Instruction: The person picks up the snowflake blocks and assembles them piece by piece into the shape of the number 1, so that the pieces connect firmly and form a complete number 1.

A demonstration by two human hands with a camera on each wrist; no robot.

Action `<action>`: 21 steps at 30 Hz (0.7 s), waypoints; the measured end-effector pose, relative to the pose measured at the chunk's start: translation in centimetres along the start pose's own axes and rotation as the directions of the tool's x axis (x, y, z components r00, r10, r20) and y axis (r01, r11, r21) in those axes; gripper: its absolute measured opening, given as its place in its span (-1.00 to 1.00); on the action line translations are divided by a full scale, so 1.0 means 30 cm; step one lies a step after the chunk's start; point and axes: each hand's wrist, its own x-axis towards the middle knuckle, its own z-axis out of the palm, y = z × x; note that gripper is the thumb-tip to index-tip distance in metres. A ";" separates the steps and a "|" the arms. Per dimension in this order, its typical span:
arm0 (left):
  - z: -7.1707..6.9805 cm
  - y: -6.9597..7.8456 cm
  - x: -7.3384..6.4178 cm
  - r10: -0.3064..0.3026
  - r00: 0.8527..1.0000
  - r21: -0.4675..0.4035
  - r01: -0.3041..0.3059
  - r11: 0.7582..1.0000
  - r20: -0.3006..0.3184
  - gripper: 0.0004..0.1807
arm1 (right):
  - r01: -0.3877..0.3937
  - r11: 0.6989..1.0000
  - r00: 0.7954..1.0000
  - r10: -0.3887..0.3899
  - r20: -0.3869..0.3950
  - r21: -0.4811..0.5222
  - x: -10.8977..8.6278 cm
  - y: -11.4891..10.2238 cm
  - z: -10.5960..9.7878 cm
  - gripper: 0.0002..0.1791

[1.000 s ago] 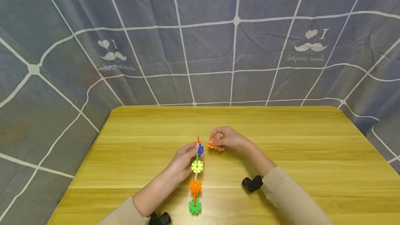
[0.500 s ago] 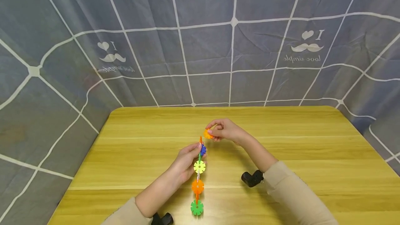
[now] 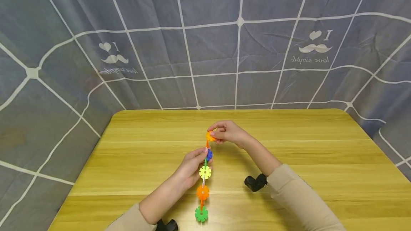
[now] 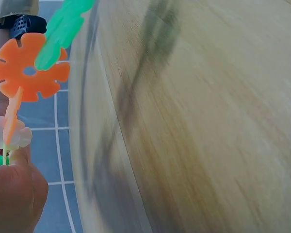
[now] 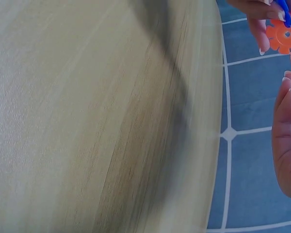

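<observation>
A chain of notched plastic discs runs toward the viewer in the head view. From the near end come a green disc (image 3: 201,214), an orange disc (image 3: 202,192) and a yellow disc (image 3: 205,172), with edge-on discs between them. My left hand (image 3: 192,167) pinches the chain near the blue disc (image 3: 209,154). My right hand (image 3: 229,133) pinches another orange disc (image 3: 210,136) at the chain's far end, where it meets an orange disc (image 5: 281,39) in the right wrist view. Whether their slots interlock, I cannot tell. In the left wrist view, a white disc (image 4: 17,133) shows above the left hand.
The wooden table (image 3: 289,145) lies under both hands. Black devices (image 3: 255,182) are strapped at both wrists, below the beige sleeves (image 3: 298,195). A grey curtain (image 3: 212,52) with white lines hangs behind the table and along its sides.
My right hand has moved away from the viewer and left, bringing its orange disc from beside the chain to the chain's far end. The left hand has shifted slightly right, still holding the chain.
</observation>
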 end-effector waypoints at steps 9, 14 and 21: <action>0.007 0.002 -0.002 -0.004 1.000 -0.003 0.004 1.000 0.003 -0.52 | 0.012 1.000 1.000 -0.012 0.005 -0.028 0.004 -0.008 0.007 -0.75; 0.009 0.000 -0.007 -0.001 1.000 0.015 0.001 1.000 -0.005 -0.53 | 0.016 0.997 0.999 -0.013 0.040 -0.077 0.010 -0.017 0.007 -0.77; 0.020 0.001 -0.011 0.032 0.999 0.006 -0.032 0.999 -0.034 -0.57 | 0.040 0.985 0.990 -0.017 0.140 -0.165 0.032 -0.051 -0.003 -0.81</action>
